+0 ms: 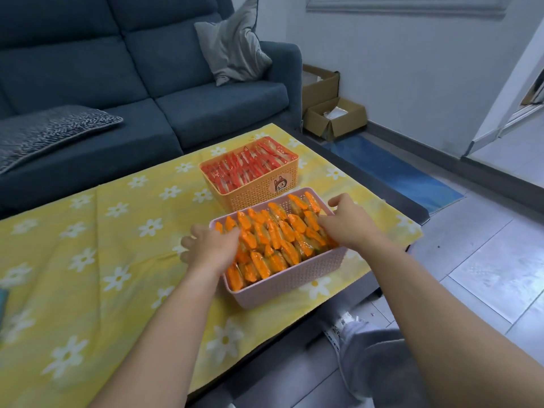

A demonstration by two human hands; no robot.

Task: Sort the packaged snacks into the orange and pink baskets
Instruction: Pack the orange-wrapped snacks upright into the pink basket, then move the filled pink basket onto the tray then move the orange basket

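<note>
Head view, and both my arms are stretched out over the pink basket (287,285) at the near right corner of the surface (88,260), which wears a yellow cloth with white daisies. My left hand (209,245) sits on the basket's left rim, fingers spread and pressing onto the orange-wrapped snacks (273,237), not closed around any one packet. My right hand (351,223) comes in from the right rim, thumb up over the edge, fingers apart and dipping among the packets; whether they pinch one, I cannot tell.

The pink basket's long axis runs from near-left to far-right. The snacks inside stand on edge, packed in roughly three rows along that axis, orange ends up; too many and too tightly packed to count exactly.

Just behind it, touching or nearly so, stands the orange basket (259,192), one only, with a small cartoon sticker on its near wall. It is full of red-wrapped snacks (247,164), also on edge in rows, again beyond an exact count.

Two baskets, two hands, no loose packets on the cloth. Beyond the surface, a blue sofa (147,83) with a grey cushion (232,45).
</note>
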